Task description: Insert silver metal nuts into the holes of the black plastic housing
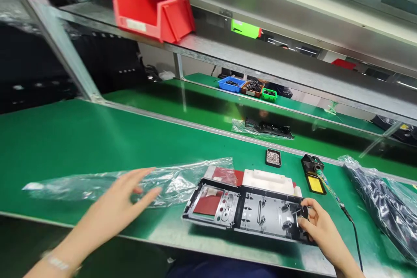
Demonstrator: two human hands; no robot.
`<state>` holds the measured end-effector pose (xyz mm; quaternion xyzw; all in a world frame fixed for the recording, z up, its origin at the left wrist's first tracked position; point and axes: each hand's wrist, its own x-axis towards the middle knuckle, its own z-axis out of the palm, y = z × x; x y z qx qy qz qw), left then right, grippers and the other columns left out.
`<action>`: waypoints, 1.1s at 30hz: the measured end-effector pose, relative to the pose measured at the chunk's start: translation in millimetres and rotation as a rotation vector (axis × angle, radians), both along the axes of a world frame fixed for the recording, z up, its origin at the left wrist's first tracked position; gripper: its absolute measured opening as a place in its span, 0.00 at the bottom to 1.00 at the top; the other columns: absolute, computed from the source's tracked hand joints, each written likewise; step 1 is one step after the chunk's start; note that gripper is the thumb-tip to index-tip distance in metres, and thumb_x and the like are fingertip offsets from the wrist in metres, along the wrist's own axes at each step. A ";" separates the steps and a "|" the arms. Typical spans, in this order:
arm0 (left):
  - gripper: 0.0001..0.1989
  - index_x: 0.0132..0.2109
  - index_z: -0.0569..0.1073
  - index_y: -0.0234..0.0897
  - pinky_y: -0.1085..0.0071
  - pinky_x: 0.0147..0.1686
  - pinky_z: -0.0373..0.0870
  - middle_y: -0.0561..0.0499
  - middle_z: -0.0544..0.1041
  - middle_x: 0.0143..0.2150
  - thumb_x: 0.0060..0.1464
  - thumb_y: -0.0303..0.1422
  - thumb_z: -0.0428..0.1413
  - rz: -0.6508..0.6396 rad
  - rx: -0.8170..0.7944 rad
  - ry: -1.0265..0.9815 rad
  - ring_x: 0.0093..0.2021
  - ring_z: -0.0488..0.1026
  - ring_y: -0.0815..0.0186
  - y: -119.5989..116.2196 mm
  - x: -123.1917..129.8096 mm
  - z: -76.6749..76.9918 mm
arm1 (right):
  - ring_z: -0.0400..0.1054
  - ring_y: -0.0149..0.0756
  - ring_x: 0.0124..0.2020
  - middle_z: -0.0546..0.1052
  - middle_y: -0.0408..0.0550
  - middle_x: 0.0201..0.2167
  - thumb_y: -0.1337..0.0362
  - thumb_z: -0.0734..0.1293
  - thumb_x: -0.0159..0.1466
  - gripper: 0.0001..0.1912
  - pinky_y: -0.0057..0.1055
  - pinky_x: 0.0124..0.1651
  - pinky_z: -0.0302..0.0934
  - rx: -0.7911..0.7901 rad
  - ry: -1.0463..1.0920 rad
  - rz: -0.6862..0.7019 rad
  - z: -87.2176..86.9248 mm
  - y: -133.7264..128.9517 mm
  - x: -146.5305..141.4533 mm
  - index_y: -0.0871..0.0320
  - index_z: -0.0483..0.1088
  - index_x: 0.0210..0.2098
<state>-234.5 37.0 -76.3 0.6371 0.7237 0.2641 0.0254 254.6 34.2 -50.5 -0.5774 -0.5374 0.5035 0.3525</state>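
A long plastic housing, black-rimmed with a grey inside and a rectangular window at its left end, lies tilted near the bench's front edge. My right hand grips its right end, thumb inside and fingers over the far rim. To the left, my left hand is held with thumb and fingers apart, nothing between them. Behind and under that hand stretches a clear plastic bag, reaching to the housing's left end. A white block on a dark red base sits just behind the housing.
A soldering iron rests in its stand, its cord running toward the front. Beside it is a small black tray of metal bits. Bagged black parts lie at right. A red bin stands on the shelf above.
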 end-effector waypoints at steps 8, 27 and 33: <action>0.19 0.38 0.67 0.37 0.62 0.39 0.63 0.44 0.73 0.39 0.61 0.44 0.38 -0.078 -0.295 0.059 0.41 0.72 0.52 66.4 35.3 -13.7 | 0.49 0.23 0.19 0.61 0.39 0.23 0.46 0.70 0.49 0.39 0.15 0.20 0.43 0.040 0.005 -0.252 4.4 -36.9 15.6 0.63 0.53 0.49; 0.11 0.43 0.72 0.35 0.58 0.55 0.64 0.46 0.71 0.45 0.61 0.39 0.52 -0.117 0.271 -0.203 0.50 0.67 0.56 88.6 147.0 62.5 | 0.53 0.26 0.21 0.62 0.39 0.24 0.47 0.67 0.50 0.33 0.21 0.24 0.48 -0.013 -0.169 0.108 -7.4 76.5 6.4 0.63 0.54 0.45; 0.07 0.39 0.69 0.36 0.65 0.46 0.64 0.51 0.70 0.41 0.65 0.34 0.51 -0.618 0.451 -0.294 0.44 0.66 0.64 50.2 237.0 61.6 | 0.52 0.24 0.22 0.62 0.38 0.24 0.51 0.67 0.52 0.30 0.19 0.23 0.50 -0.011 -0.130 0.106 -5.4 75.1 -5.1 0.62 0.53 0.44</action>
